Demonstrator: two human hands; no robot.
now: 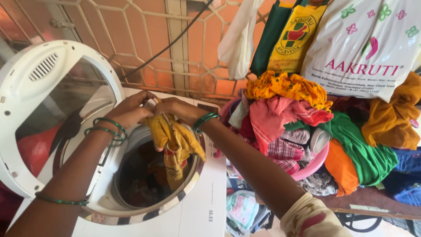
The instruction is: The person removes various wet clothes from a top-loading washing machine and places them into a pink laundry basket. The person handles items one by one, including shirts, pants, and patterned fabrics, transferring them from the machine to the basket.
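White front-load washer (193,210) is sitting with its round glass-and-plastic door (44,109) swung open, steel drum rim showing. Beside it, a pink plastic tub (313,164) is overflowing with crumpled fabrics. Both hands — left hand (129,109), right hand (175,109) — are pinching a limp yellow patterned cloth (175,142), each grip closed on its top edge, the cloth hanging over the drum mouth.
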